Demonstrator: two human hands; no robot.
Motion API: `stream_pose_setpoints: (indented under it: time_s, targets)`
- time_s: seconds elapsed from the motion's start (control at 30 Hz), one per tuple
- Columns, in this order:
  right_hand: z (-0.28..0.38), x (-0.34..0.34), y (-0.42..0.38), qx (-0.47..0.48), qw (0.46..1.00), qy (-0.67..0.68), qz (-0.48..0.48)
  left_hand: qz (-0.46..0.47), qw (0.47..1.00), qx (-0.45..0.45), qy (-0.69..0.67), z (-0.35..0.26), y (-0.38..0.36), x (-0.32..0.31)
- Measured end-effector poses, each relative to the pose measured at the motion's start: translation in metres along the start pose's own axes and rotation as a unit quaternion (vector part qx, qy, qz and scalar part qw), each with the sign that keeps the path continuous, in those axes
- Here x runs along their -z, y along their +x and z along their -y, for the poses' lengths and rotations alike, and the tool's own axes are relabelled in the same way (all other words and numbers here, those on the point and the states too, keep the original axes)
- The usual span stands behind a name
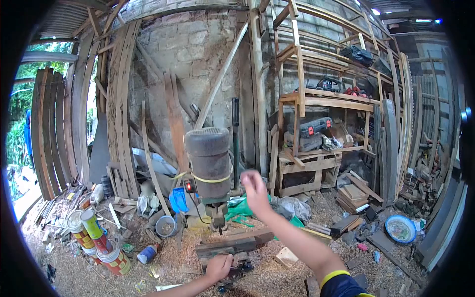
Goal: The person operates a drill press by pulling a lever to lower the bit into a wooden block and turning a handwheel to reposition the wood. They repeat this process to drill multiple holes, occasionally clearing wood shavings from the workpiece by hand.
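Note:
A drilling machine with a dark, upright motor (208, 153) stands in front of me, its bit (220, 228) pointing down. Under the bit lies a length of wood (232, 240) against a grey clamp block (225, 248). My left hand (219, 268) is closed on a dark handwheel (238, 270) at the front of the clamp, and a black knob (222, 288) shows below it. To the right of the motor, my right hand (256, 193) is raised in the air. Its fingers look bent but are blurred. A lever with a black grip (235, 111) rises behind the motor.
Wood shavings cover the ground. Paint cans (113, 257) and a blue container (147, 254) stand left. A wood block (286, 257) and a blue-rimmed basin (400, 228) lie right. Behind are wooden shelves (336, 100) with tool cases. A lit red switch (188, 186) is beside the motor.

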State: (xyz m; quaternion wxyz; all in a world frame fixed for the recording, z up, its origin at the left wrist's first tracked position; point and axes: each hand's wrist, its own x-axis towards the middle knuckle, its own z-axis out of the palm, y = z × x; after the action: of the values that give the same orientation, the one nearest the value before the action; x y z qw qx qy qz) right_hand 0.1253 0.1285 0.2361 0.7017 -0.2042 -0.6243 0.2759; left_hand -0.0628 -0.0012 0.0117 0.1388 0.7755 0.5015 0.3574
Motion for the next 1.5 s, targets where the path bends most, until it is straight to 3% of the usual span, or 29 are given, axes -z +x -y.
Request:
stream_pose_setpoints:
  time_s: [0.07, 0.13, 0.27, 0.33, 0.4, 0.47, 0.53, 0.57, 0.63, 0.73, 0.77, 0.8, 0.83, 0.87, 0.9, 0.93, 0.97, 1.0, 1.03, 1.07, 1.13, 1.17, 1.3, 1.5]
  targets:
    - [0.007, -0.02, 0.068, 0.017, 0.998, 0.007, -0.063, -0.041, 0.998, -0.014, -0.046, 0.009, 0.0, -0.006]
    - [-0.001, -0.035, 0.141, 0.067, 0.99, -0.062, -0.107, -0.085, 0.993, 0.039, -0.076, 0.006, -0.006, -0.005]
    - [0.01, -0.066, 0.26, -0.03, 0.977, -0.121, -0.17, -0.088, 0.996, 0.027, -0.024, -0.002, -0.006, 0.001]
    - [0.023, -0.073, 0.286, -0.083, 0.994, -0.025, -0.071, -0.098, 0.994, 0.037, -0.03, -0.002, -0.006, 0.0]
    - [0.037, -0.073, 0.283, -0.19, 0.977, 0.085, 0.041, -0.106, 0.993, 0.048, -0.034, 0.002, -0.007, -0.001]
    - [0.023, -0.072, 0.281, -0.14, 0.987, 0.078, 0.014, -0.134, 0.986, 0.052, -0.081, 0.006, -0.006, -0.005]
    - [0.074, -0.069, 0.242, -0.135, 0.991, 0.004, -0.008, -0.108, 0.988, 0.071, -0.079, 0.007, -0.007, -0.002]
    - [0.07, -0.064, 0.233, -0.088, 0.995, 0.048, 0.015, -0.114, 0.989, 0.059, -0.073, 0.005, -0.007, -0.001]
    - [0.084, -0.063, 0.215, -0.12, 0.988, 0.094, -0.015, -0.125, 0.989, 0.046, -0.07, 0.006, -0.008, -0.004]
    - [0.094, -0.053, 0.184, -0.1, 0.983, 0.156, 0.015, -0.128, 0.988, 0.053, -0.072, 0.008, -0.008, -0.003]
    - [0.091, -0.043, 0.179, -0.108, 0.971, 0.207, 0.05, -0.134, 0.986, 0.056, -0.078, 0.012, -0.008, -0.006]
    - [0.1, -0.042, 0.17, -0.098, 0.977, 0.174, 0.071, -0.142, 0.985, 0.055, -0.085, 0.014, -0.008, -0.01]
    - [0.092, -0.035, 0.178, -0.054, 0.962, 0.232, 0.133, -0.131, 0.985, 0.071, -0.09, 0.012, -0.009, -0.009]
    - [0.098, -0.039, 0.18, -0.006, 0.969, 0.216, 0.116, -0.131, 0.985, 0.059, -0.095, 0.012, -0.008, -0.008]
    - [0.081, -0.024, 0.213, 0.027, 0.918, 0.281, 0.278, -0.132, 0.985, 0.044, -0.099, 0.012, -0.007, -0.007]
    - [0.063, -0.009, 0.241, 0.062, 0.833, 0.341, 0.432, -0.126, 0.985, 0.051, -0.102, 0.013, -0.006, -0.007]
    - [0.071, -0.016, 0.233, 0.053, 0.833, 0.343, 0.43, -0.135, 0.986, 0.036, -0.093, 0.014, -0.006, -0.008]
    - [0.103, -0.034, 0.218, -0.086, 0.914, 0.275, 0.285, -0.144, 0.986, 0.02, -0.084, 0.014, -0.006, -0.008]
    - [0.12, -0.043, 0.207, -0.221, 0.948, 0.191, 0.125, -0.144, 0.986, 0.007, -0.086, 0.012, -0.005, -0.007]
    - [0.113, -0.037, 0.209, -0.225, 0.947, 0.192, 0.124, -0.141, 0.986, 0.011, -0.087, 0.011, -0.005, -0.005]
    - [0.099, -0.021, 0.221, -0.184, 0.901, 0.242, 0.309, -0.135, 0.987, 0.011, -0.083, 0.009, -0.004, -0.005]
    - [0.115, -0.033, 0.196, -0.168, 0.944, 0.199, 0.204, -0.141, 0.986, 0.021, -0.083, 0.004, -0.003, -0.003]
    - [0.129, -0.027, 0.128, -0.062, 0.966, 0.205, 0.145, -0.129, 0.988, 0.028, -0.085, 0.005, -0.001, -0.005]
    - [0.137, -0.02, 0.046, 0.081, 0.959, 0.24, 0.13, -0.128, 0.987, 0.018, -0.095, 0.004, -0.002, -0.003]
